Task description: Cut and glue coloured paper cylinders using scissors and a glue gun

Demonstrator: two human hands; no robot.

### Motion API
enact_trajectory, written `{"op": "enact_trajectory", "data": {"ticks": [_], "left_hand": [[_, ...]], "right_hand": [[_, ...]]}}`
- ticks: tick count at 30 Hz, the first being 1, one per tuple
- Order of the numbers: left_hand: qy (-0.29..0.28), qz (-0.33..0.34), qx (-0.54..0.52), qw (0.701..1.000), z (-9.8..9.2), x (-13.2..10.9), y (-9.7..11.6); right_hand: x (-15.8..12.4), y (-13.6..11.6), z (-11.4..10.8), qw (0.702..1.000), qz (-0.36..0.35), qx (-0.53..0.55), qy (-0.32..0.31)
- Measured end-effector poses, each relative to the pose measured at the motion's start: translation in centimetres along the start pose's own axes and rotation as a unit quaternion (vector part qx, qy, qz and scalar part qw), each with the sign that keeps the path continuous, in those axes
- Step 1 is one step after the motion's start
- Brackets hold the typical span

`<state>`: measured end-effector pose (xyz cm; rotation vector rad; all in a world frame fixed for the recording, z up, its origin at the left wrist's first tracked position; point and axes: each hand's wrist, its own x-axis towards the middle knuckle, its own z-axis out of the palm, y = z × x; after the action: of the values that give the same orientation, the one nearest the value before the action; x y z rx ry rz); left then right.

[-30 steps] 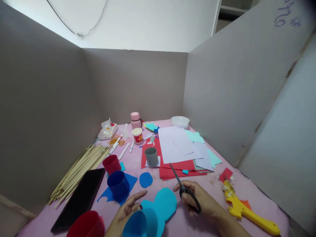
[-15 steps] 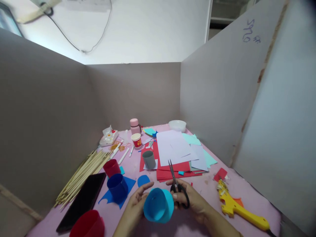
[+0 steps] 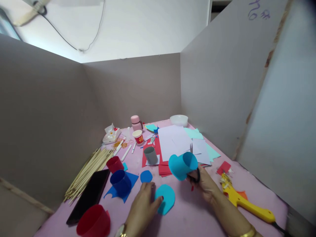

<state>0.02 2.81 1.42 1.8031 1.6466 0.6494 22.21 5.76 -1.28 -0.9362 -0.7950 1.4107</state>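
My right hand grips black-handled scissors and also holds up a light blue paper cup lying on its side above the pink table. The scissor blades point up behind the cup. My left hand rests on the table with its fingers pinching the edge of a flat light blue paper cut-out. A small darker blue paper round lies just beyond that hand.
A dark blue cup on blue paper, two red cups, a grey cup, a black tablet, wooden sticks, stacked red and white papers and a yellow glue gun lie around. Grey partition walls enclose three sides.
The light blue cup passed from between both hands to my right hand and moved up and right. My left hand dropped onto the flat light blue cut-out.
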Motion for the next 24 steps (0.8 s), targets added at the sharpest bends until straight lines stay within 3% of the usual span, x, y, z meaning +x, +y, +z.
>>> {"op": "enact_trajectory", "data": {"ticks": [5, 12, 14, 17, 21, 24], "left_hand": [[-0.007, 0.022, 0.119, 0.993, 1.8, -0.1, 0.7], [0.008, 0.032, 0.068, 0.997, 1.8, 0.1, -0.1], [0.017, 0.039, 0.020, 0.999, 0.4, 0.8, 0.0], [0.078, 0.031, -0.043, 0.995, -3.7, 3.2, 1.2], [0.185, 0.004, -0.074, 0.980, -10.0, 8.4, 3.4], [0.202, -0.041, -0.091, 0.974, -12.3, 12.5, 4.4]], "right_hand": [[0.2, -0.2, -0.1, 1.000, -0.005, 0.014, 0.004], [0.1, -0.1, -0.1, 1.000, -0.005, 0.022, -0.009], [0.2, 0.2, -0.1, 1.000, -0.004, 0.027, -0.014], [0.4, 0.4, -0.1, 0.999, 0.000, 0.036, -0.021], [0.4, 0.5, 0.1, 0.999, 0.006, 0.046, -0.026], [0.5, 0.6, 0.2, 0.998, 0.006, 0.049, -0.027]]}}
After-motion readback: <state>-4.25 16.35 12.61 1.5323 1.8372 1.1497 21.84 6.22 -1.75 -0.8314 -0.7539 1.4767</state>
